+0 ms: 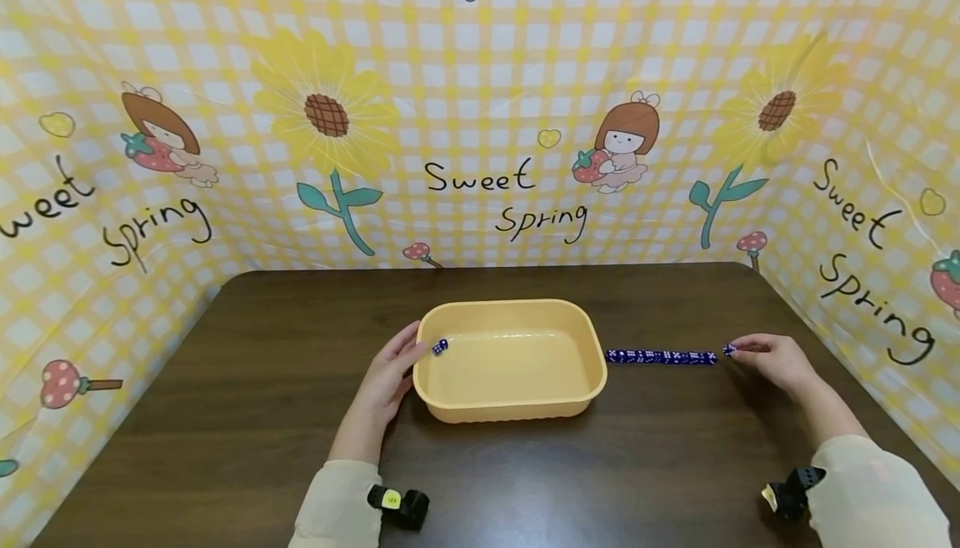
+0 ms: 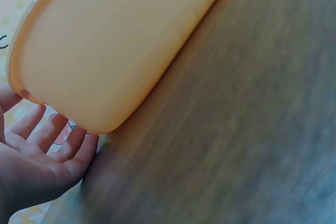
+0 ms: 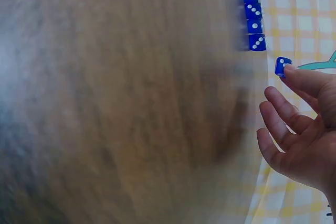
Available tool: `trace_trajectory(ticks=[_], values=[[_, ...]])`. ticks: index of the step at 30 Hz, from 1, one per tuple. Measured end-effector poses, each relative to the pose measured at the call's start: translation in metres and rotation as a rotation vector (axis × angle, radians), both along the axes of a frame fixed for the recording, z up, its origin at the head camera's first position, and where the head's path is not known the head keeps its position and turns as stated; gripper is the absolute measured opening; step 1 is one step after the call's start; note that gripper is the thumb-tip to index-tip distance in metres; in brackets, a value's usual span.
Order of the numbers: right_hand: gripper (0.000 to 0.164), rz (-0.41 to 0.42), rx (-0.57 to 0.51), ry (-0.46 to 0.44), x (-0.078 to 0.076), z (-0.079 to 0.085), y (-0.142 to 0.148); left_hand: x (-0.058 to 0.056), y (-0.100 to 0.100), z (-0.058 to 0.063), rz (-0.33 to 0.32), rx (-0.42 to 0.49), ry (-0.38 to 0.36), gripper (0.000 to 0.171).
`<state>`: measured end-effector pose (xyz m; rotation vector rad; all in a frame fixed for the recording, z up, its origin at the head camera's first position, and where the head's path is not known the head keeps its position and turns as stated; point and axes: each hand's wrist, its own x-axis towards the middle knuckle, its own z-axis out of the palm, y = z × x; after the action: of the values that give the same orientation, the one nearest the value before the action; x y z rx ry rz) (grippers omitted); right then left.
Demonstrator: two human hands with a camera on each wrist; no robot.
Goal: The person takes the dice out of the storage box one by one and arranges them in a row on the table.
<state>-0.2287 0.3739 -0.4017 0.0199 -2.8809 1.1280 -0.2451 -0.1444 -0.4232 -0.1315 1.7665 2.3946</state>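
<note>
My left hand (image 1: 386,377) grips the left end of a yellow plastic basin (image 1: 510,410), thumb at the rim and fingers along the outer wall. In the left wrist view, its fingertips meet the basin's (image 2: 105,51) outside near the corner. A small group of blue dice (image 1: 440,348) lies inside by that thumb. Between thumb and index finger, my right hand (image 1: 776,360) pinches one blue die (image 3: 282,66) with white pips; its other fingers are spread. The die is just beyond the right end of a straight row of blue dice (image 1: 660,357), a small gap apart.
The dice row runs from the basin's right side along the dark wooden table (image 1: 300,348). A yellow checked cloth (image 1: 480,64) with flowers and lettering surrounds the table's back and sides. Each wrist carries a black camera (image 1: 408,508).
</note>
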Motion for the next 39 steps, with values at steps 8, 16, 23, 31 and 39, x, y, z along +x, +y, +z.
trace_trajectory(ticks=[8,16,23,31,39], values=[[0.024,0.01,0.119,0.019,-0.001,-0.007,-0.003,0.001,-0.001,0.001,-0.006,-0.001,-0.001,0.05],[0.022,0.021,0.162,0.013,-0.003,-0.01,-0.005,0.001,-0.001,0.002,-0.014,-0.005,0.002,0.05],[0.023,0.009,0.158,0.018,-0.004,-0.014,-0.006,0.001,-0.001,0.001,-0.014,-0.001,0.002,0.05],[0.022,0.004,0.142,0.021,-0.005,-0.015,-0.009,0.001,-0.001,0.001,-0.013,0.002,0.008,0.05],[0.023,0.004,0.128,0.019,-0.005,-0.015,-0.008,0.001,0.0,0.001,-0.012,0.0,0.009,0.05]])
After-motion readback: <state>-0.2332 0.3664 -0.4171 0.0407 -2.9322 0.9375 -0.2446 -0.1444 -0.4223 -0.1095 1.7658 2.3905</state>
